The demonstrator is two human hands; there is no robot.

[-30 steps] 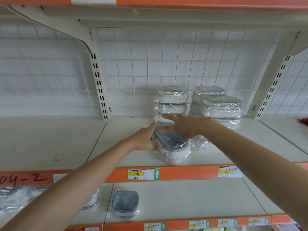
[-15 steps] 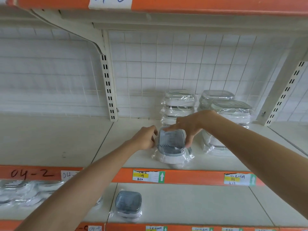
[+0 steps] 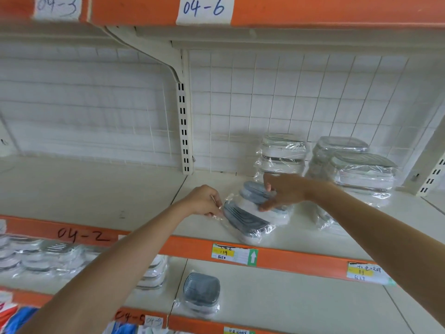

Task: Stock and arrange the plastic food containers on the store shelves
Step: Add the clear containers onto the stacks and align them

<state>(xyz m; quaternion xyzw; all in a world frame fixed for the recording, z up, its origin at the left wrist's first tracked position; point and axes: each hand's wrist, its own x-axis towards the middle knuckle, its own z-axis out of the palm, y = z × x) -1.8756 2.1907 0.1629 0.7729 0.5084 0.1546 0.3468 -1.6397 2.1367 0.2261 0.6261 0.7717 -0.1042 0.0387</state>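
Handwritten tags are read on the orange shelf edges: "04-6" on a white paper label (image 3: 205,8) on the top rail, a blurred "04-3" (image 3: 56,6) to its left, "04-2" (image 3: 83,235) written straight on the middle rail, and something like "04-5" (image 3: 130,317) lower down. A white-and-yellow price tag with a green arrow (image 3: 234,254) reads "139 / 1650"; a second yellow price tag (image 3: 364,272) further right is not legible. The task item, a film-wrapped pack of white plastic food containers with ribbed grey lids (image 3: 250,219), is lying tilted near the front edge of the middle cream shelf (image 3: 96,189). The loose wrap at the pack's left end is pinched by the left hand (image 3: 204,201); the upper grey lid is grasped between thumb and fingers of the right hand (image 3: 281,191). Just behind, a wrapped stack of clear-lidded containers (image 3: 281,153) is partly hidden by the right hand, and another wrapped stack (image 3: 356,169) is seen to its right against the white wire-grid back panel (image 3: 289,97). On the lower shelf a single wrapped grey-lidded container (image 3: 201,294) is seen, with more wrapped containers (image 3: 36,259) at far left, partly blocked by the left forearm.
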